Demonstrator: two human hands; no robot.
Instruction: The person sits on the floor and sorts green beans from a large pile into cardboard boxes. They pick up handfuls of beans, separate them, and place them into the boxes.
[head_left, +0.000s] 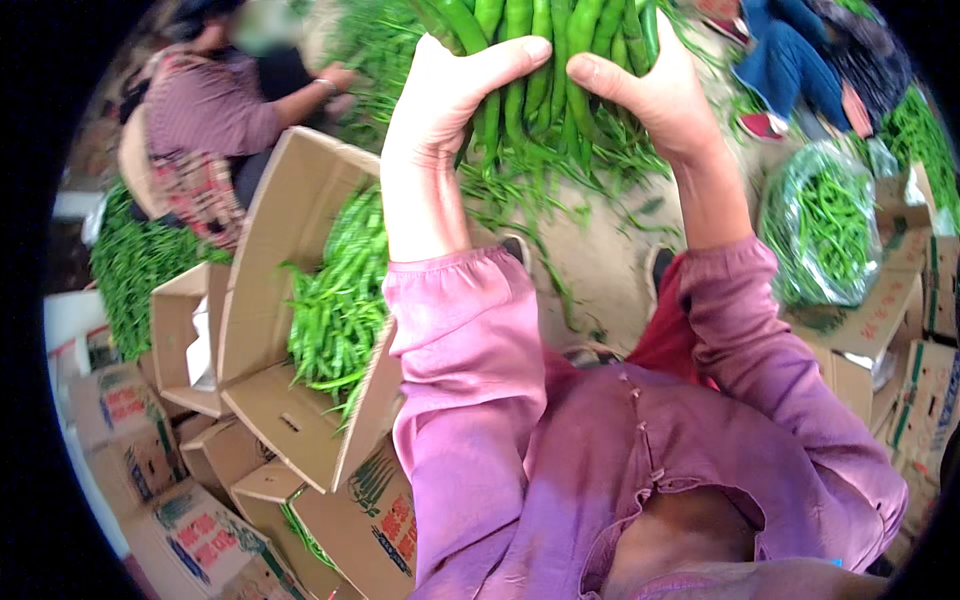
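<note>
My left hand (450, 97) and my right hand (652, 97) grip one bundle of long green chili peppers (536, 82) between them, at the top of the view. Both thumbs lie across the near side of the bundle, their tips a little apart. The pepper ends hang down towards me, and the bundle's upper part runs out of the frame. Below it, more peppers (517, 202) are strewn over the concrete floor (592, 255). To the left of my left forearm stands an open cardboard box (277, 217) holding a heap of green peppers (337, 307).
Several printed cartons (202, 532) crowd the lower left. A co-worker (217, 112) sits at the upper left beside a pepper pile (142, 277). At right, a clear plastic bag of peppers (832, 225) rests near more cartons (870, 315). Another person's legs (795, 67) show behind it.
</note>
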